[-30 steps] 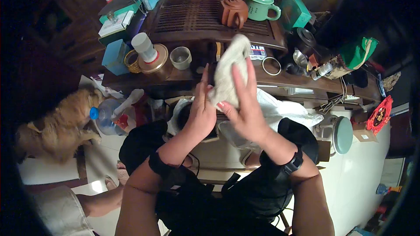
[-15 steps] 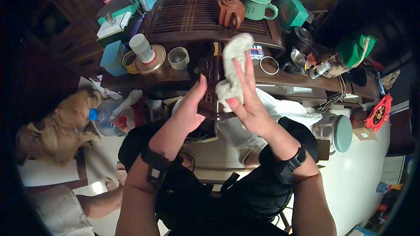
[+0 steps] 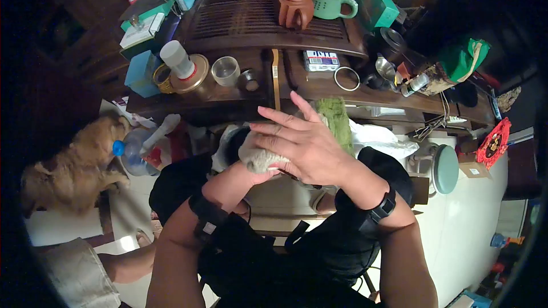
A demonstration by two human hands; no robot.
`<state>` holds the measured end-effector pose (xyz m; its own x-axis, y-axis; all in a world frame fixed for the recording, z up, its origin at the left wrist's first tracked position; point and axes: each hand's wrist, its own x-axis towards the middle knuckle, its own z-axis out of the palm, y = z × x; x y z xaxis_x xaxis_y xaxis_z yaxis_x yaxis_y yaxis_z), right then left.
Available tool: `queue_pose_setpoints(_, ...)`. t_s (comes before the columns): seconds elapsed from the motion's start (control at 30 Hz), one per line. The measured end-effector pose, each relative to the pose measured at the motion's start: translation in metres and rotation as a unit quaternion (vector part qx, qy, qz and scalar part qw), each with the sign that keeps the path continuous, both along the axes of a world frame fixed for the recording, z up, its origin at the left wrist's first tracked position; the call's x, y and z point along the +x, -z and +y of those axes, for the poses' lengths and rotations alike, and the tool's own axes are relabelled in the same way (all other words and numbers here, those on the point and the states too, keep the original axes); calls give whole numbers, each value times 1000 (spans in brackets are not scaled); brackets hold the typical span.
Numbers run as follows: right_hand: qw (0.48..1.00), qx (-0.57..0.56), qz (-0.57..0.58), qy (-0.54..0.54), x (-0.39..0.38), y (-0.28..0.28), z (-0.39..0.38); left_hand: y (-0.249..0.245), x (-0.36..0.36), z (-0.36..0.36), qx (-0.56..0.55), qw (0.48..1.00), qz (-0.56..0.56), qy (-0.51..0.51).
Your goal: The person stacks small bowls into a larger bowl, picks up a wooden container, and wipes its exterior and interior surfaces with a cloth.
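My right hand (image 3: 308, 148) lies across the top with its fingers stretched and spread. Under its fingertips and beside its palm is a bunched white cloth (image 3: 258, 158). My left hand (image 3: 260, 177) is beneath the cloth and my right hand, its fingers hidden, so I cannot make out its grip. Just beyond my right hand, partly covered by it, is a blurred green fuzzy cloth (image 3: 339, 122). Both hands are above my lap, in front of the dark table edge.
A brown teapot (image 3: 295, 8) and a green lidded mug (image 3: 331, 0) stand on the slatted tea tray (image 3: 228, 17). A glass bowl (image 3: 225, 71) and a white ring (image 3: 346, 78) sit nearer. A dog (image 3: 80, 165) lies at left by a large bottle (image 3: 137, 151); another person's leg (image 3: 131, 259) shows below.
My hands have come together, the right moving down and left over the left. The white cloth, held up by my right hand before, is now lower between them. The green cloth has come into view.
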<state>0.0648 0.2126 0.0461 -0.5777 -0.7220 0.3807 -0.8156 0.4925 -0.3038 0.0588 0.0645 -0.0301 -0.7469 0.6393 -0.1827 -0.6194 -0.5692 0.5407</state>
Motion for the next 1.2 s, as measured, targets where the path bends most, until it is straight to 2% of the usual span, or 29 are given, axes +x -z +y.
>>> queue_pose_setpoints(0.03,999,-36,-8,13,1,-1,2,-2,1,2,9,1000,-6,-12)
queue_pose_setpoints(0.17,996,-66,50,18,0,-13,18,-15,-10,2,76,997,-14,-23)
queue_pose_setpoints(0.27,996,-71,60,-8,-3,-8,32,-35,-20,-10,162,985,21,51)
queue_pose_setpoints(0.3,996,-62,59,-8,-2,-3,34,-48,-12,-21,68,997,41,17)
queue_pose_setpoints(0.4,990,-133,22,-43,0,4,38,-37,-25,-30,84,995,11,55)
queue_pose_setpoints(0.43,989,-138,12,-41,3,5,37,-31,-29,-32,144,984,-27,104)
queue_pose_setpoints(0.53,995,-86,32,-41,7,1,32,-19,-28,-25,94,986,-49,125)
queue_pose_setpoints(0.57,994,-94,21,-42,8,2,27,11,-27,-21,35,984,102,145)
queue_pose_setpoints(0.67,998,-39,21,-45,9,-1,16,5,-14,-16,-6,965,223,138)
queue_pose_setpoints(0.7,998,-19,34,-48,8,-3,15,6,-11,-17,-11,975,185,124)
queue_pose_setpoints(0.83,990,-64,84,89,-10,-1,25,-3,-4,-15,-39,994,50,88)
queue_pose_setpoints(0.9,966,-233,-35,106,-21,12,31,-19,-6,-14,-19,995,7,95)
queue_pose_setpoints(0.93,949,-281,-83,113,-21,18,31,-27,-6,-14,11,995,-20,98)
queue_pose_setpoints(0.97,928,-328,-132,120,-19,23,31,-36,-8,-16,-28,996,15,85)
queue_pose_setpoints(1.0,902,-373,-180,125,-16,25,28,-37,-10,-17,-11,997,9,69)
queue_pose_setpoints(1.03,897,-387,-180,113,-12,28,23,-38,-12,-18,7,999,4,54)
queue_pose_setpoints(1.1,931,-327,-115,112,-2,30,14,-37,-18,-22,67,996,21,50)
queue_pose_setpoints(1.2,975,-193,-51,97,3,30,16,-35,-23,-27,-26,998,51,12)
